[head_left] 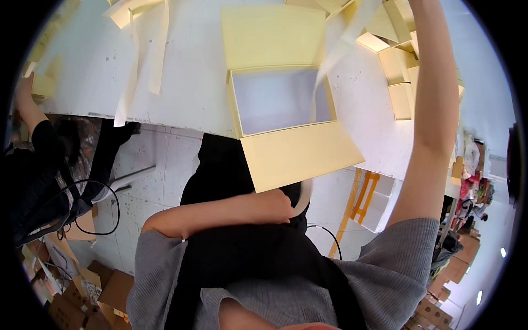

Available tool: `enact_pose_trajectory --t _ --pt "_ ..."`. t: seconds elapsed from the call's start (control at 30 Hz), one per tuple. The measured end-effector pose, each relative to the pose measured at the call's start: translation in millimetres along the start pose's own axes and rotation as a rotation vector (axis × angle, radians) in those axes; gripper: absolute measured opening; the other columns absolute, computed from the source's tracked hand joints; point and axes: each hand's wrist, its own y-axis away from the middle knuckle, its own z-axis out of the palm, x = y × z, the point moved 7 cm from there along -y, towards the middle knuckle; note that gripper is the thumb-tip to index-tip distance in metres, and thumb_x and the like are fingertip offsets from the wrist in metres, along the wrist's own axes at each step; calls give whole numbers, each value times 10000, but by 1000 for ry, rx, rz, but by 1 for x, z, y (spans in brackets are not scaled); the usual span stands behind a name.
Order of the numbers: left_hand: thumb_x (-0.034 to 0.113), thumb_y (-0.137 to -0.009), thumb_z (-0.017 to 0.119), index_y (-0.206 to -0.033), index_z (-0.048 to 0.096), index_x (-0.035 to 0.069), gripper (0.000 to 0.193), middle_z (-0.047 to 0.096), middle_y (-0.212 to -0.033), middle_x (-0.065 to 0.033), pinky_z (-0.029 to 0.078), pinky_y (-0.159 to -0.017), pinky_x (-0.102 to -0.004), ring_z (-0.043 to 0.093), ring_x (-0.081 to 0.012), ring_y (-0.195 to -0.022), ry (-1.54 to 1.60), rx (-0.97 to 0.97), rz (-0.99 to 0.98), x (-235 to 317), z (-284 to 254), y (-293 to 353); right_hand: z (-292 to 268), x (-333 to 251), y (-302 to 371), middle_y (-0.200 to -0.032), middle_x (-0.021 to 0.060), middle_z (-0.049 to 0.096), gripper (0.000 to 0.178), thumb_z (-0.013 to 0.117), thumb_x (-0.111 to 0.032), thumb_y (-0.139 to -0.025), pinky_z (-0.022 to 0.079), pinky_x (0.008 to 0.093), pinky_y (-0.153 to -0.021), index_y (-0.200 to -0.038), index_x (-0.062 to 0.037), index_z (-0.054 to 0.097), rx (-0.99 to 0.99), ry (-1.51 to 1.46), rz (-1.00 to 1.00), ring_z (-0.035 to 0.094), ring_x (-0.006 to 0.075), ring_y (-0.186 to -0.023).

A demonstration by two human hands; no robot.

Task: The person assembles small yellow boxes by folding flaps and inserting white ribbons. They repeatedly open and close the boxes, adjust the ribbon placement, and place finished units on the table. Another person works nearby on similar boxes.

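Left hand [278, 206] closed on pale strip end [302, 199] below open cream box [286, 110], right arm raised, its grip out of view, white surface [187, 82] beneath

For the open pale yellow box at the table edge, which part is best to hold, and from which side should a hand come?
Probably the front flap of the open box. It juts past the table edge toward the person, so both its faces are free; a hand coming from the near side, below, could pinch it. The tray walls look thin and low.
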Motion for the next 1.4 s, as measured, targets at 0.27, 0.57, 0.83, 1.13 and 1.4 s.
enact_pose_trajectory --t 0.27,0.57,0.83,1.13,1.4 --pt "79 -689 741 -834 652 29 177 641 -811 -87 503 -518 -286 618 -207 -627 -259 1330 -293 -6 -150 150 155 47 240 -752 118 666 222 645 -1 -708 507 376 -622 -915 -55 704 -984 845 -624 649 312 -748" --pt "111 -564 652 -765 646 22 220 648 -845 -60 376 -439 -226 537 -122 -547 -605 1307 -98 -5 -122 119 167 59 270 -632 32 550 160 644 -125 -629 470 328 -503 -767 -45 650 -851 911 -914 602 195 -619" --pt "97 -555 653 -762 652 48 213 653 -870 -47 352 -454 -221 524 -109 -558 -617 1363 -108 -8 -117 118 172 63 287 -681 7 471 171 637 -160 -569 439 259 -476 -686 -36 625 -805 795 -1137 510 144 -615" --pt "96 -557 661 -760 658 61 207 658 -896 -42 350 -463 -223 526 -102 -565 -602 1342 -102 -9 -120 119 177 57 291 -611 3 450 119 640 -152 -523 425 263 -471 -578 -60 589 -868 901 -1166 510 155 -613" --pt "14 -576 667 -753 649 22 179 642 -860 -87 385 -475 -220 515 -126 -521 -414 1403 -131 -14 -121 125 182 59 292 -646 11 460 137 628 -139 -561 426 280 -476 -657 -51 584 -1084 863 -1052 523 157 -642"
